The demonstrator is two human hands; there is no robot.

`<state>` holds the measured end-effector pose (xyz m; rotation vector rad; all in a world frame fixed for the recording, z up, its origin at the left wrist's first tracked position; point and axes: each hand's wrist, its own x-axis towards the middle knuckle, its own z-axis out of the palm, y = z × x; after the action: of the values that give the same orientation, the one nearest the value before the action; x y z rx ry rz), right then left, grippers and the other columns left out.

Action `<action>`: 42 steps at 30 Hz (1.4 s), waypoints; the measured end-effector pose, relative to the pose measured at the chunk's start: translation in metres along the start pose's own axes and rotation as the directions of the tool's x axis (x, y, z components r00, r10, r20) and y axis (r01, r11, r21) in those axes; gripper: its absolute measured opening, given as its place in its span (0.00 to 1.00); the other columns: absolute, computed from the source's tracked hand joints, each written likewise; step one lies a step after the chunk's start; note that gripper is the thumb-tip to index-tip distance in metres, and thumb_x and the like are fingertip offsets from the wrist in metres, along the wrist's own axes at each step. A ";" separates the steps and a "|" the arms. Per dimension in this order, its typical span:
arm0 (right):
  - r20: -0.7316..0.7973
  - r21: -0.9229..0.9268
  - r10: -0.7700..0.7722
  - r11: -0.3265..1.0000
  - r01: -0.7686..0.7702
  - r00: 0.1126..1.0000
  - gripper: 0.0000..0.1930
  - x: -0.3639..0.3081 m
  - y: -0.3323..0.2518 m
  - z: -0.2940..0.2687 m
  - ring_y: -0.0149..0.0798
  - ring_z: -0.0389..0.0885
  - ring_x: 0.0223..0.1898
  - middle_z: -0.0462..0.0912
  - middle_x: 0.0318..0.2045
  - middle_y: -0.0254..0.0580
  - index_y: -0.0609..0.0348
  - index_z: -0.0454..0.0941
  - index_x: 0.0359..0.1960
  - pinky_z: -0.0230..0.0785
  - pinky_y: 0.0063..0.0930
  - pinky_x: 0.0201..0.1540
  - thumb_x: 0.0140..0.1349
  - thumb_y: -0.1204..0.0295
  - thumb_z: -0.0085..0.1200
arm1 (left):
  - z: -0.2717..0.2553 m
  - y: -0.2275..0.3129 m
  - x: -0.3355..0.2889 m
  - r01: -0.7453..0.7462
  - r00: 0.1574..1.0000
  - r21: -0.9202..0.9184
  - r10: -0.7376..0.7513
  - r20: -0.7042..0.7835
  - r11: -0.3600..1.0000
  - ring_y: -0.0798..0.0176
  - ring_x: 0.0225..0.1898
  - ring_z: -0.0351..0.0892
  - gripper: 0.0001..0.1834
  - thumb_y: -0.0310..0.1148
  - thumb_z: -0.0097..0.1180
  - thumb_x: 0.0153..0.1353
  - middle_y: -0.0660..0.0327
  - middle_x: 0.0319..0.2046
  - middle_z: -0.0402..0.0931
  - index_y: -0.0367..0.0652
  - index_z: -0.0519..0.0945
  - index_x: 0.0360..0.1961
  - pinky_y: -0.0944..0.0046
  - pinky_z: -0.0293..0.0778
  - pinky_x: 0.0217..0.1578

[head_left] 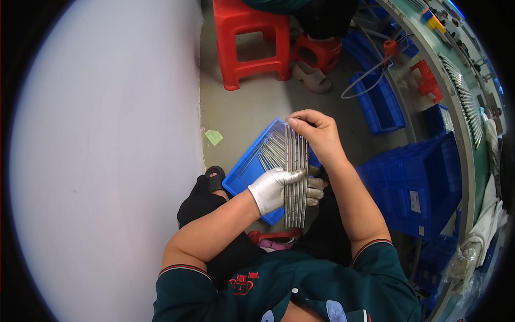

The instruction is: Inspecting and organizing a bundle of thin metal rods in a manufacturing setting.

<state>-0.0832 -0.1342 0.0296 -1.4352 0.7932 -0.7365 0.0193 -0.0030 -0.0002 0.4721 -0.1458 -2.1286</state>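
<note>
My gloved L hand [272, 189] wraps firmly round metal rods [295, 204] running 12 to 6 o'clock; my bare R hand [321, 134] pinches their 12 o'clock ends, thumb vs. fingers. Blue tray [245, 180] beneath, toward 10 o'clock. Best grip: snug, w/ ends level.

We observe silver-grey rods [295, 193] broken by small dark marks along their lengths, set against a bright blue tray [245, 183]. We note a silvery-white glove [268, 189] with grey-brown stains at thumb and fingers. We distinguish a dark green shirt [354, 287] with a red emblem [241, 287] and red-and-white striped sleeve hems [185, 268], black trousers [232, 264], a red stool [252, 22], a yellow-green paper slip [213, 137], deep blue crates [410, 188] and a whitish wall [107, 161] tinged lavender.
</note>
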 end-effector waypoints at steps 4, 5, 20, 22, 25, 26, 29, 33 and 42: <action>-0.065 0.090 -0.014 0.996 0.020 0.998 0.07 0.005 0.004 -0.010 0.23 0.76 0.32 0.81 0.29 0.32 0.64 0.82 0.37 0.69 0.17 0.37 0.60 0.74 0.59 | -0.005 0.000 0.001 -0.021 1.000 -0.037 0.022 0.015 0.999 0.42 0.52 0.76 0.29 0.38 0.53 0.65 0.42 0.51 0.72 0.33 0.62 0.61 0.42 0.73 0.52; -0.066 0.112 0.013 0.994 -0.005 0.998 0.07 0.004 0.003 -0.010 0.23 0.76 0.32 0.81 0.29 0.32 0.64 0.82 0.37 0.69 0.17 0.37 0.60 0.74 0.59 | -0.006 0.000 0.002 -0.023 1.000 -0.035 0.023 0.019 0.999 0.42 0.52 0.76 0.29 0.39 0.53 0.65 0.43 0.51 0.72 0.33 0.62 0.61 0.42 0.73 0.52; -0.011 0.081 0.046 0.996 -0.045 0.999 0.08 0.004 0.004 0.000 0.24 0.76 0.32 0.81 0.29 0.34 0.67 0.82 0.37 0.69 0.17 0.38 0.58 0.75 0.60 | -0.004 0.003 0.002 -0.020 1.000 0.001 0.020 -0.012 1.000 0.45 0.50 0.77 0.29 0.41 0.53 0.64 0.46 0.49 0.74 0.35 0.64 0.60 0.45 0.73 0.51; -0.009 0.084 0.054 0.995 -0.053 0.998 0.08 0.004 0.004 0.001 0.24 0.76 0.32 0.81 0.29 0.34 0.67 0.82 0.37 0.69 0.17 0.38 0.58 0.75 0.60 | -0.005 0.003 0.002 -0.019 1.000 -0.001 0.019 -0.017 1.000 0.45 0.50 0.77 0.28 0.41 0.53 0.64 0.46 0.49 0.74 0.35 0.64 0.60 0.45 0.73 0.51; -0.015 0.091 0.068 0.994 -0.066 0.998 0.08 0.003 0.000 0.002 0.24 0.76 0.31 0.81 0.29 0.34 0.67 0.82 0.37 0.69 0.18 0.38 0.59 0.75 0.60 | -0.006 0.002 0.002 -0.016 1.000 -0.004 0.016 -0.026 1.000 0.45 0.50 0.77 0.28 0.40 0.53 0.64 0.46 0.49 0.74 0.35 0.64 0.60 0.45 0.73 0.51; -0.013 0.093 0.073 0.993 -0.071 0.997 0.08 0.002 0.000 0.002 0.24 0.76 0.32 0.81 0.28 0.34 0.67 0.81 0.37 0.69 0.18 0.39 0.59 0.75 0.60 | -0.006 0.003 0.002 -0.013 0.999 -0.005 0.013 -0.030 1.000 0.45 0.50 0.77 0.28 0.40 0.53 0.64 0.47 0.49 0.74 0.35 0.64 0.60 0.45 0.73 0.51; -0.010 0.104 0.071 0.992 -0.069 0.997 0.08 0.003 0.002 -0.001 0.24 0.77 0.32 0.82 0.28 0.35 0.67 0.81 0.37 0.69 0.18 0.38 0.59 0.75 0.60 | -0.005 0.003 0.001 -0.020 1.000 -0.016 0.019 -0.021 1.000 0.45 0.50 0.77 0.28 0.40 0.54 0.64 0.47 0.49 0.74 0.35 0.64 0.60 0.45 0.73 0.50; 0.014 0.133 0.097 0.986 -0.098 0.995 0.08 0.004 0.000 -0.009 0.25 0.78 0.31 0.82 0.29 0.35 0.66 0.82 0.38 0.71 0.18 0.37 0.59 0.75 0.59 | -0.006 0.003 0.001 -0.029 1.000 -0.016 0.029 -0.003 0.999 0.44 0.50 0.77 0.29 0.39 0.54 0.64 0.46 0.49 0.73 0.34 0.63 0.60 0.44 0.74 0.50; 0.004 0.122 0.001 0.993 -0.002 1.000 0.08 0.003 0.002 -0.008 0.24 0.77 0.32 0.82 0.29 0.34 0.65 0.82 0.39 0.70 0.17 0.37 0.59 0.76 0.60 | -0.003 0.004 0.002 -0.020 1.000 -0.033 0.021 0.011 0.999 0.43 0.50 0.76 0.29 0.39 0.55 0.63 0.45 0.50 0.73 0.33 0.63 0.61 0.43 0.74 0.50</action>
<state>-0.0882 -0.1408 0.0273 -1.3257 0.7338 -0.7678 0.0225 -0.0065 -0.0026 0.4368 -0.1214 -2.1107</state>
